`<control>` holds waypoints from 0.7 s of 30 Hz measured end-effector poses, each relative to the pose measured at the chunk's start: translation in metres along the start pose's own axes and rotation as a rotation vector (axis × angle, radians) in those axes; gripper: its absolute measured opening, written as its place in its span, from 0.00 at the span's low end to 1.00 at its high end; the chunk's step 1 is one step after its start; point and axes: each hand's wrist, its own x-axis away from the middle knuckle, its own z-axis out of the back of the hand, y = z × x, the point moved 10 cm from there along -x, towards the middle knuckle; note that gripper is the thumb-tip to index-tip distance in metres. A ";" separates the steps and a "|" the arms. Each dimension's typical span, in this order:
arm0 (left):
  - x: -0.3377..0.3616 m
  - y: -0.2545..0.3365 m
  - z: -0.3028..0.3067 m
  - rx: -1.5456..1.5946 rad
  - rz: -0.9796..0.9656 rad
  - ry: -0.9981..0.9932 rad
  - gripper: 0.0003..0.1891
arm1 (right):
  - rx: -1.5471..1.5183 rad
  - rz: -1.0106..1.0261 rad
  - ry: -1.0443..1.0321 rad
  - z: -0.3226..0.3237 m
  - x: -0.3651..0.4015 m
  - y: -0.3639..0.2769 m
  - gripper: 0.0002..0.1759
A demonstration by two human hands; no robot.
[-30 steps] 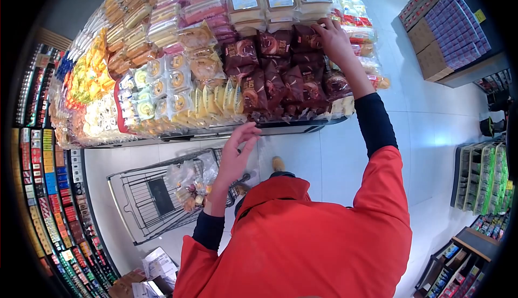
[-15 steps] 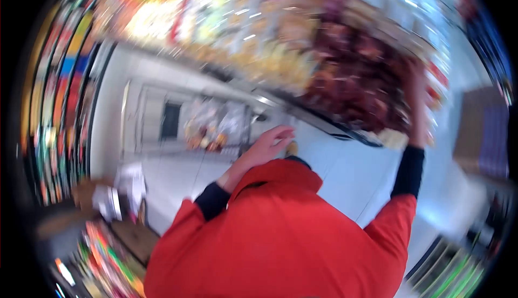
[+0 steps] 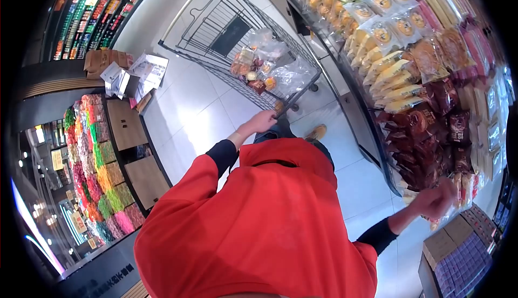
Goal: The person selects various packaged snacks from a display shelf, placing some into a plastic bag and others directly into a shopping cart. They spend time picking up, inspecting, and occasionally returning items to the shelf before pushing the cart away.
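Head view: since a second ago, the right hand (image 3: 434, 201) has dropped from the upper stock to the brown packets (image 3: 426, 136) at the shelf (image 3: 380, 152) edge. Its fingers are blurred, so the grip cannot be told. Left hand (image 3: 263, 121) fingers curl closed on the cart (image 3: 205, 22) rim. Best practice is probably to steady the cart and lift one packet clear.

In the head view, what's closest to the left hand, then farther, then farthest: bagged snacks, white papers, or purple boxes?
1. Bagged snacks, in the cart just beyond the left hand.
2. White papers, left of the cart in the picture.
3. Purple boxes, far off at the lower right.
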 end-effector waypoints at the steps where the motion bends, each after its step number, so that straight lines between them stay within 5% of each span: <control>1: 0.007 -0.029 0.000 -0.024 0.071 0.019 0.20 | -0.214 -0.008 -0.048 -0.027 -0.008 -0.031 0.06; 4: 0.029 -0.069 0.018 -0.302 0.187 0.120 0.20 | -0.616 -0.164 -0.329 -0.129 0.026 -0.086 0.05; 8: 0.025 -0.094 0.032 -0.260 0.287 0.090 0.22 | -0.760 -0.443 -1.059 -0.290 0.137 -0.163 0.11; 9: 0.024 -0.087 0.049 -0.265 0.254 0.259 0.24 | -0.798 -0.462 -1.163 -0.319 0.173 -0.180 0.12; 11: 0.017 -0.086 0.067 -0.251 0.221 0.419 0.26 | -0.899 -0.452 -1.197 -0.365 0.231 -0.212 0.12; 13: 0.008 -0.086 0.079 -0.315 0.118 0.554 0.29 | -0.885 -0.858 -1.380 -0.410 0.308 -0.231 0.11; 21: -0.030 -0.144 0.050 -0.273 -0.008 0.285 0.26 | -0.843 -0.942 -1.645 -0.578 0.531 -0.311 0.16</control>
